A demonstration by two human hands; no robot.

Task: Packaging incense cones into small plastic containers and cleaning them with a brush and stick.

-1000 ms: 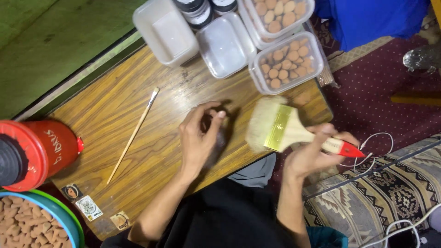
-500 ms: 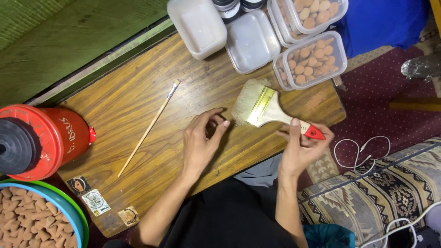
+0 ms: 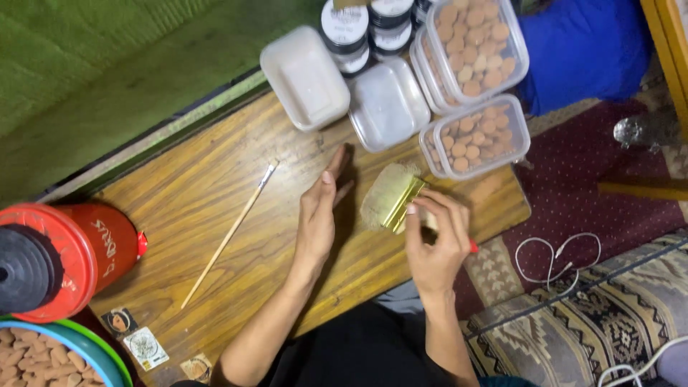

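We hold our left hand out flat and open, fingers straight and close together, pointing away from us. Our right hand is curled up tight in a grip, thumb on the near side and fingers bent over the top. Both arms reach forward, side by side, hands near but apart.

Low wooden surface set on green floor matting; dark red carpet and patterned rug lie alongside.
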